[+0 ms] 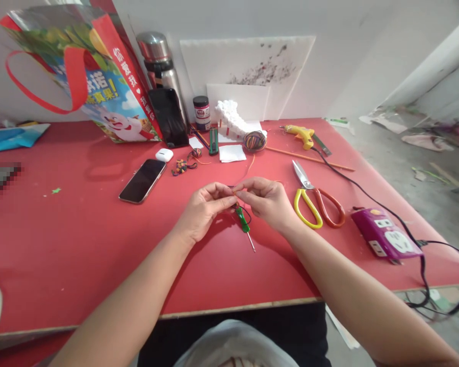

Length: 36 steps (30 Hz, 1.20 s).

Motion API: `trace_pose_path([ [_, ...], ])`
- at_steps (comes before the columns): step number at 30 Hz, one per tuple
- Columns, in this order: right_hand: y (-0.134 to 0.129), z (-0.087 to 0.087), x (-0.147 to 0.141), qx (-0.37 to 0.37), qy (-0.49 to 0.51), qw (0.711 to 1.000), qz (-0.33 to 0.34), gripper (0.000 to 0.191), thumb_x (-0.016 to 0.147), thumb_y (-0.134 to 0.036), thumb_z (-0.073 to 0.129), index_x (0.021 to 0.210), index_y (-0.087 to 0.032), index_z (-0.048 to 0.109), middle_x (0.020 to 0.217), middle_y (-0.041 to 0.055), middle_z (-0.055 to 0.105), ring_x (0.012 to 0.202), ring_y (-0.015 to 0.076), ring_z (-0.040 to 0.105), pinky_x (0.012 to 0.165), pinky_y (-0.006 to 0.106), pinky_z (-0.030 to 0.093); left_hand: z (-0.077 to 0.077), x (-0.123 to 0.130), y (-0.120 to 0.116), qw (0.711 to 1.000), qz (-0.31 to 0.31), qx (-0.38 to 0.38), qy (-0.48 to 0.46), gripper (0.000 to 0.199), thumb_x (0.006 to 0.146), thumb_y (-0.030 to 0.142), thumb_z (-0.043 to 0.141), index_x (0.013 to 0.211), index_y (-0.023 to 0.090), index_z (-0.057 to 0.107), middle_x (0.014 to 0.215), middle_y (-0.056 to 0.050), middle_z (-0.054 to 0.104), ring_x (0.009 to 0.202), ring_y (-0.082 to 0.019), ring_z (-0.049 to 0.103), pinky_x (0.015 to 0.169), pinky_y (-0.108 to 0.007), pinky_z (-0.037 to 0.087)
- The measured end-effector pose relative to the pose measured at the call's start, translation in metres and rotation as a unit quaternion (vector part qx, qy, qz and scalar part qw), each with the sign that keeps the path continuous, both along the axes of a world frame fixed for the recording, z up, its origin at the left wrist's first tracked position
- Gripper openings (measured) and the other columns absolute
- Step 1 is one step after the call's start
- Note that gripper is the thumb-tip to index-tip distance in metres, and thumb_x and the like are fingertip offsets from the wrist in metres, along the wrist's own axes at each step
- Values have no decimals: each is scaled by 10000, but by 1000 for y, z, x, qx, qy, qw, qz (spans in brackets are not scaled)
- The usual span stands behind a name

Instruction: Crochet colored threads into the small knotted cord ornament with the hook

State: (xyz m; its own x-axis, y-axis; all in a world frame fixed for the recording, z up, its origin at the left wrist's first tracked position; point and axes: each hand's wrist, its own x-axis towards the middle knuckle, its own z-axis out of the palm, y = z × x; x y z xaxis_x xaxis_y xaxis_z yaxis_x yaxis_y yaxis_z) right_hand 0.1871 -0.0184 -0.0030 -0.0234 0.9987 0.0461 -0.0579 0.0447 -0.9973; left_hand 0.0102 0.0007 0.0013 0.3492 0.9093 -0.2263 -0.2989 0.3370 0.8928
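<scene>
Above the middle of the red table, my left hand [208, 210] and my right hand [266, 202] meet fingertip to fingertip. Both are closed in a pinch on a thin multicoloured cord, mostly covered by the fingers. A dark loop of it hangs under the right fingers. Just below the fingertips is a small green-handled screwdriver [243, 219], its shaft pointing down toward the table edge; whether it hangs from the cord or lies on the table I cannot tell. From a wound ball of multicoloured cord [254, 140], an orange strand runs toward my hands.
Scissors [306, 193] and a purple power strip [388, 233] lie to the right, with a yellow glue gun [300, 135] behind. A phone [143, 181], earphone case [164, 155] and knotted cord piece [180, 166] lie left. A gift bag [87, 76] and thermos [164, 66] stand at the back.
</scene>
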Motion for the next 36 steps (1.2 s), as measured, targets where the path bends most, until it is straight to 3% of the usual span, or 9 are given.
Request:
trace_pose_path([
  [7, -2, 0, -3, -16, -29, 999, 1, 167, 806, -351, 761, 836, -188, 737, 493, -92, 472, 443, 76, 360, 462, 251, 248, -4, 2, -1, 997, 22, 26, 64, 351, 621, 332, 1028, 773, 155, 767, 755, -11, 751, 690, -122, 688, 696, -255, 563],
  [16, -2, -6, -4, -30, -73, 997, 23, 144, 780, -321, 691, 851, -198, 673, 513, -101, 480, 466, 82, 377, 479, 252, 282, -4, -3, 4, 996, -35, -82, -20, 351, 599, 289, 1034, 742, 147, 747, 749, -8, 748, 663, -97, 657, 617, -209, 524],
  [22, -4, -6, -2, 30, -123, 992, 24, 126, 838, -315, 660, 894, -204, 678, 536, -107, 441, 495, 90, 362, 517, 269, 290, -1, -4, 6, 993, -63, -103, -18, 426, 513, 338, 1088, 711, 144, 765, 723, -8, 741, 665, -102, 674, 625, -207, 541],
  [30, -8, -3, -2, 101, -187, 976, 38, 85, 915, -258, 605, 885, -213, 671, 536, -103, 448, 494, 94, 354, 553, 282, 288, -4, -8, 6, 990, -102, -98, 6, 391, 586, 340, 1090, 706, 134, 782, 692, -2, 710, 655, -88, 643, 629, -210, 519],
  [36, -8, -1, 0, 100, -160, 981, 37, 84, 924, -259, 610, 910, -221, 683, 542, -95, 483, 494, 97, 365, 538, 278, 287, -8, -12, 9, 989, -119, -81, -28, 317, 631, 308, 1077, 735, 152, 821, 729, -14, 744, 687, -90, 679, 674, -197, 550],
])
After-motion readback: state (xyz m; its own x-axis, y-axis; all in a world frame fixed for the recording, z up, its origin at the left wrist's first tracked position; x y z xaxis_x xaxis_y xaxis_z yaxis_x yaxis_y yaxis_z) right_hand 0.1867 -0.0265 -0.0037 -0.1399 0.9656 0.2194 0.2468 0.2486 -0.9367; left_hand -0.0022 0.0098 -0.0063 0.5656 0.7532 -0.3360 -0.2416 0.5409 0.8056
